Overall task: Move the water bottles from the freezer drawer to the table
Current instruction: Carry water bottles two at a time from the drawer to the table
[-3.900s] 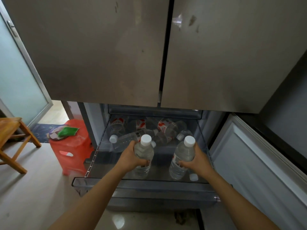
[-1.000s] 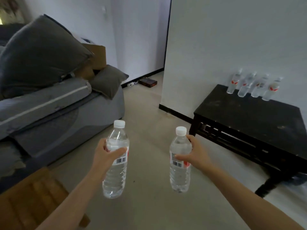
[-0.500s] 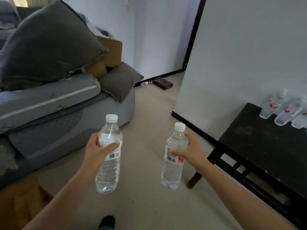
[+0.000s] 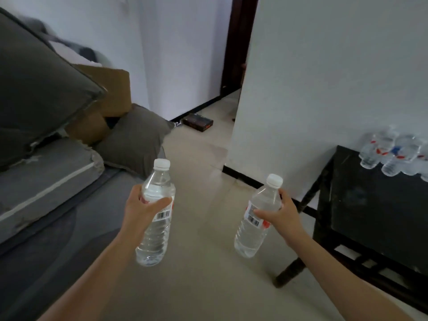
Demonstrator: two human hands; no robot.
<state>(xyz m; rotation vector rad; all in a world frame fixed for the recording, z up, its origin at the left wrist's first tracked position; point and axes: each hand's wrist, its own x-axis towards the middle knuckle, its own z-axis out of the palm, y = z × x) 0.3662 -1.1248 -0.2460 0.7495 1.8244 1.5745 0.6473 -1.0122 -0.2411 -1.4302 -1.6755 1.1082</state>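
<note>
Since half a second ago your view has turned a little left, so the worktop (image 4: pixel 370 205) now sits further out at 3 o'clock and the doorway at 12 o'clock shows more; both bottles stay in your hands as before.

At 9 o'clock is the grey sofa (image 4: pixel 46 181) with its cushions, not part of the job. Your left hand (image 4: pixel 141 212) has its grip closed around the upper body of the left bottle (image 4: pixel 157 218), thumb across the front just above the barcode, fingers behind. You hold it upright with the cap on top, probably so it is ready to stand on its base.

Your right hand (image 4: pixel 280 214) grips the right bottle (image 4: pixel 257 218) at the label in the same closed way; this one leans slightly to the right. Both bottles hang over the floor, not yet over the worktop.

At 3 o'clock, the delivered bottles (image 4: pixel 389 154) stand close together at the far edge by the wall, which I think keeps the near part free for these two.
</note>
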